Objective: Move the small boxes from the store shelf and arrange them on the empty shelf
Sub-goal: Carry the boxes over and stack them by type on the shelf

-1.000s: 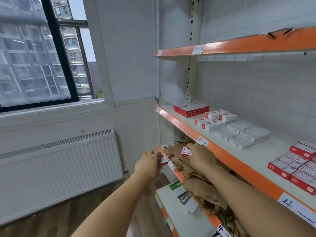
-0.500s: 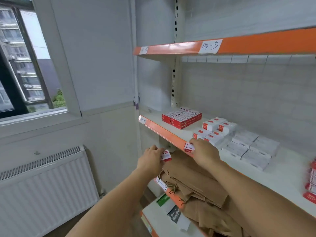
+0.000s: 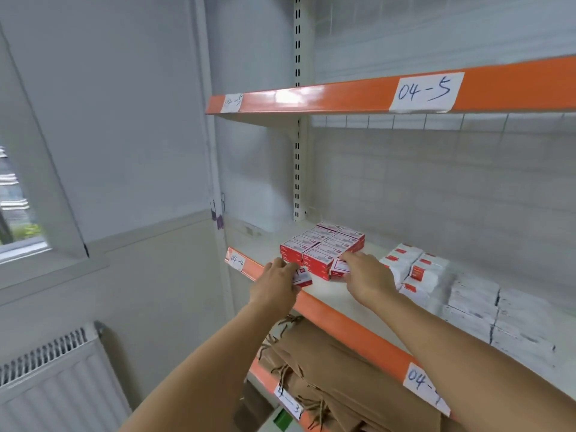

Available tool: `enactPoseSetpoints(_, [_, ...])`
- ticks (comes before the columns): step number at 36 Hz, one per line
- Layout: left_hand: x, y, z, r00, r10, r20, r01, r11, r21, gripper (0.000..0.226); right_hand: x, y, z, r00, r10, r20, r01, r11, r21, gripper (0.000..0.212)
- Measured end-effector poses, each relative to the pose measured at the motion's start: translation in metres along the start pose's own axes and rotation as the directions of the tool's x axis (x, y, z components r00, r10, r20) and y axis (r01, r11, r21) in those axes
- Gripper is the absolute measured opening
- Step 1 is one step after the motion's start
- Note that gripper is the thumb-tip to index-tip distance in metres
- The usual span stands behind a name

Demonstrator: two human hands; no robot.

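While both hands reach over the orange front edge of the shelf (image 3: 339, 302) labelled 04-4, each one has its fingers curled round a small red-and-white box. The left hand (image 3: 276, 283) grips its small box (image 3: 301, 278) just above the near edge of the shelf, near the left end, with the box sticking out to the right of the fingertips. The right hand (image 3: 366, 275) pinches a second small box (image 3: 340, 269) a little farther in, and that box touches the near right corner of the stack of red boxes (image 3: 324, 244). This stack sits toward the far left of the shelf, close to the slotted white upright (image 3: 297, 169), with its boxes lying flat in neat rows and layers.

To the right of the stack, just beyond the right hand, lie white boxes with red ends (image 3: 414, 269), and farther right a group of plain white packs (image 3: 495, 316) reaches toward the near right of the shelf. Above, another orange-edged shelf (image 3: 343, 95) carries paper labels reading 04-5. Below the 04-4 shelf, brown paper bags (image 3: 330, 378) with twisted handles lie piled on a lower shelf. At the left, a window (image 3: 15, 198) is set in the grey wall, and a white radiator (image 3: 53, 385) stands at the near left under the sill.
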State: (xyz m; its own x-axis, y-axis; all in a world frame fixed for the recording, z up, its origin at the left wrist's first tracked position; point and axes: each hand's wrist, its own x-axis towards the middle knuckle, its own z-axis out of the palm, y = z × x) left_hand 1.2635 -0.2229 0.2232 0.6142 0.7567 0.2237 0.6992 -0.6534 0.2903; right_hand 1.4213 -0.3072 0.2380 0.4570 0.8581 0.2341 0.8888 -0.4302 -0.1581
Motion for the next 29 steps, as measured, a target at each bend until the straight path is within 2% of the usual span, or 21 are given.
enactPoseSetpoints(8, [0.076, -0.032, 0.001, 0.988, 0.156, 0.019, -0.156, 0.987, -0.033, 0.047, 0.054, -0.013, 0.011, 0.989, 0.140, -0.051, -0.143, 0.989, -0.050, 0.034])
enactPoseSetpoints(18, [0.160, -0.060, 0.003, 0.941, 0.328, 0.088, -0.309, 0.934, -0.179, 0.049, 0.093, -0.031, 0.023, 0.924, 0.373, -0.088, -0.379, 0.924, -0.060, 0.040])
enactPoseSetpoints(29, [0.201, -0.049, 0.015, 0.908, 0.406, 0.099, -0.366, 0.887, -0.282, 0.054, 0.123, -0.021, 0.033, 0.896, 0.433, -0.100, -0.440, 0.896, -0.066, 0.039])
